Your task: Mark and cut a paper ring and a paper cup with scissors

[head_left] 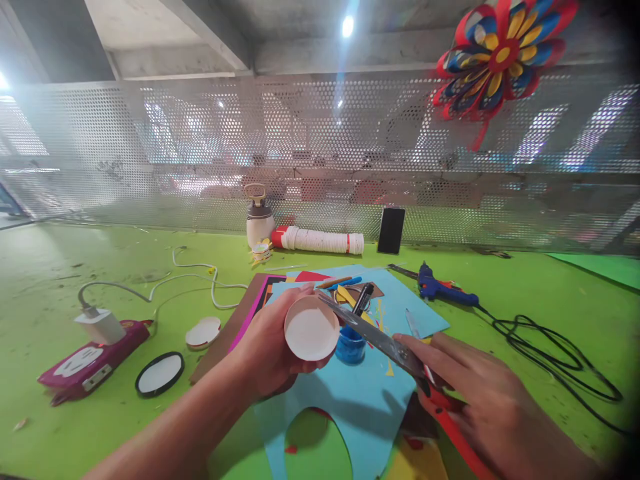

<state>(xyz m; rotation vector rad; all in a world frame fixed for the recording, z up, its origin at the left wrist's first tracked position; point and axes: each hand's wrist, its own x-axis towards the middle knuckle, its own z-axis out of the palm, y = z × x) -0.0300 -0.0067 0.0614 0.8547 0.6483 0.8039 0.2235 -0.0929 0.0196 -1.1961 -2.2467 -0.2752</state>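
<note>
My left hand (265,347) holds a white paper cup (311,328) on its side, its round bottom facing me. My right hand (480,393) grips red-handled scissors (395,347). Their open steel blades reach left and touch the cup's rim at the upper right. Both hands hover over a light blue paper sheet (360,407) with a rounded cut-out at its near edge. A small blue pot (350,345) stands on the sheet just behind the cup.
A blue glue gun (443,288) with black cable (550,353) lies at the right. At the left are a power strip with charger (90,357), a black-rimmed lid (160,373) and a white lid (203,332). A stack of white cups (320,241), a bottle (259,223), a phone (391,230) stand behind.
</note>
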